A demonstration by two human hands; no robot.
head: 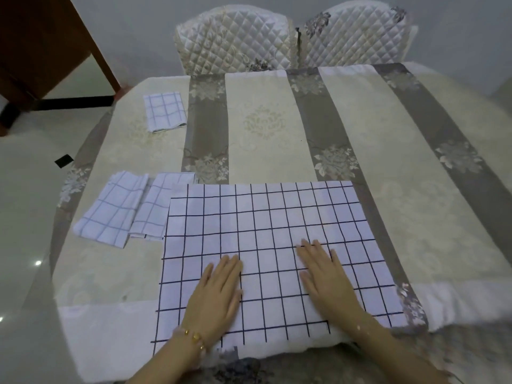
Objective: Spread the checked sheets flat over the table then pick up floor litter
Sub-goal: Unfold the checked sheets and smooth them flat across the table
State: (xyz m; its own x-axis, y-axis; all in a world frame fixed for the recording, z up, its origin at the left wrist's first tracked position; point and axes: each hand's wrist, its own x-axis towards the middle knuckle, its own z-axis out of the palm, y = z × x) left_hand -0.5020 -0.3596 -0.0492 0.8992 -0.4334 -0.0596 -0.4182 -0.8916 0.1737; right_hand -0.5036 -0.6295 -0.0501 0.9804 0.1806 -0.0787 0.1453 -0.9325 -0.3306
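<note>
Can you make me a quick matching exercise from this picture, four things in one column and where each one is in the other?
Things:
1. large checked sheet
2. small folded checked cloth
3. black scrap
4. quilted chairs

Places:
A. on the floor, left of the table
B. beyond the table's far edge
C. flat under both hands
D. far left part of the table

Pairs: 1-C, 2-D, 3-A, 4-B

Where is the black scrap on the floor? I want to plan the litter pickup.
The black scrap lies on the pale floor left of the table, level with the two folded checked cloths.
</note>
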